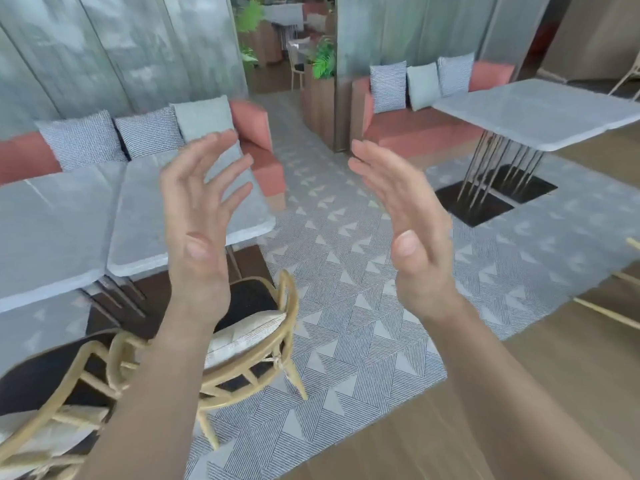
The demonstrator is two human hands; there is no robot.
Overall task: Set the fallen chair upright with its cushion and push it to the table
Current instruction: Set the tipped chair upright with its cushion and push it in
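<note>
Both hands are raised and empty: left hand (pixel 201 216) with fingers spread, right hand (pixel 405 223) flat with fingers together, palms facing each other, touching nothing. Chair (pixel 290 299) is below them and to the left, partly hidden under the left forearm. It stands on its legs on the rug (pixel 346 306), cushion (pixel 246 336) against the backrest, seat front at the edge of the surface (pixel 69 220). Left hand is nearer. Any remaining push likely runs forward-left toward the surface.
</note>
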